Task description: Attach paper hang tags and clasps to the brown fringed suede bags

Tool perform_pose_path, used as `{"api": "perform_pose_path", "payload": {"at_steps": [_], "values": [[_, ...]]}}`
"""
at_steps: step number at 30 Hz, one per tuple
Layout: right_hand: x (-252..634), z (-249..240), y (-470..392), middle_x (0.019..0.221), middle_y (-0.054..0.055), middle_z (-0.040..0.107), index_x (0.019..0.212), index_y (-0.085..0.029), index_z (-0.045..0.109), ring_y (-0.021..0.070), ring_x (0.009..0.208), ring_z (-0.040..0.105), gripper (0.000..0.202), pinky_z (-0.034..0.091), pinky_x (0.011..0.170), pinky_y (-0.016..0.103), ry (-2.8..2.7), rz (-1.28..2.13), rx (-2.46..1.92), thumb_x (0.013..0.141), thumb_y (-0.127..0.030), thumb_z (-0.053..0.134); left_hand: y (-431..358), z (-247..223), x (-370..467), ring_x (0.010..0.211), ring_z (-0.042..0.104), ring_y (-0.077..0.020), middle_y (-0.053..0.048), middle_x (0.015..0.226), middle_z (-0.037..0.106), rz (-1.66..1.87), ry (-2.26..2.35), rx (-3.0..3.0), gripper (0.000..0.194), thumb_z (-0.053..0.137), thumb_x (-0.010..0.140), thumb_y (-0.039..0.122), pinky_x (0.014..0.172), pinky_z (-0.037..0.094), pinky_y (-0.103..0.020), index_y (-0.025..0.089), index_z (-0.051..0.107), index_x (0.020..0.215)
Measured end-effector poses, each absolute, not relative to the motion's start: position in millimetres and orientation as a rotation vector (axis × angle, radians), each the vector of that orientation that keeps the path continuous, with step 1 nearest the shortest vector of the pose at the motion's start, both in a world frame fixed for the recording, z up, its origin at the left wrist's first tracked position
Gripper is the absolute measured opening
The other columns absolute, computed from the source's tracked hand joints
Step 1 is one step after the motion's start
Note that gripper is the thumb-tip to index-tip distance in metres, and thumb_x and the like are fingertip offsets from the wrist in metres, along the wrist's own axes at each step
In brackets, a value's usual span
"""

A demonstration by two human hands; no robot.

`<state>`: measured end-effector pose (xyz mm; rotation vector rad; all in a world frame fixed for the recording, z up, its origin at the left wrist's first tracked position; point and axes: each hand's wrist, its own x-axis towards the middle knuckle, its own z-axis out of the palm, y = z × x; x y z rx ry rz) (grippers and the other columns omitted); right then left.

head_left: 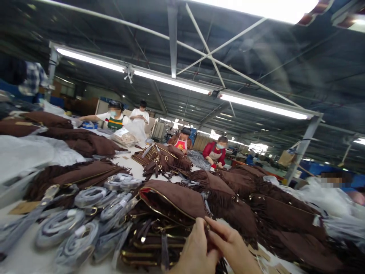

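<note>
A brown suede-like bag (pixel 179 196) with a gold zipper lies in front of me, its mouth open and a red lining showing. My left hand (pixel 196 247) pinches at the bag's right corner, by the zipper end. Beside it, touching, my right hand (pixel 228 243) has its thumb and fingers closed on the same corner. The small part between the fingertips is mostly hidden. Under and in front of the bag are more dark bags with gold edges (pixel 142 255).
Wrapped coiled straps (pixel 76 236) lie on the white table at the left. Fringed brown bags (pixel 288 213) are heaped at the right, others (pixel 82 140) at the left. Clear plastic (pixel 322 198) sits far right. Several people work across the table, one in a red top (pixel 210 150).
</note>
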<state>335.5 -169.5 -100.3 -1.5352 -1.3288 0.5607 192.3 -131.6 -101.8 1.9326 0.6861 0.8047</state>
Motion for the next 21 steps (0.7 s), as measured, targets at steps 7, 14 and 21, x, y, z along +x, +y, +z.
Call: {"api": "perform_pose_path", "payload": {"at_steps": [7,14,21], "values": [[348,-84,-173,0.073,0.001,0.07,0.085,-0.025,0.061,0.0203,0.068,0.066,0.018,0.05,0.066,0.03,-1.807,0.076,-1.771,0.079,-0.033,0.046,-123,-58,178,0.093,0.069,-0.0358,-0.02,0.101,0.069,0.386,0.991,2.738,0.046,0.069,0.068,0.003,0.079,0.055,-0.044,0.008,0.061,0.113],[400,-58,-163,0.054,-0.004,0.057,0.069,-0.025,0.051,0.0171,0.049,0.056,0.012,0.043,0.051,0.028,-1.383,-0.123,-1.89,0.065,-0.036,0.051,-78,-10,62,0.097,0.067,-0.0361,-0.024,0.099,0.068,0.418,1.551,2.847,0.027,0.047,0.081,0.002,0.082,0.052,-0.048,0.005,0.069,0.098],[339,19,-150,0.059,-0.005,0.052,0.067,-0.022,0.052,0.0119,0.054,0.055,0.024,0.055,0.056,0.026,-1.341,0.234,-1.383,0.06,-0.037,0.069,-66,-15,67,0.13,0.041,-0.0447,-0.027,0.143,0.044,0.761,1.371,2.841,0.07,0.075,0.065,0.014,0.105,0.032,-0.06,0.009,0.055,0.131]]}}
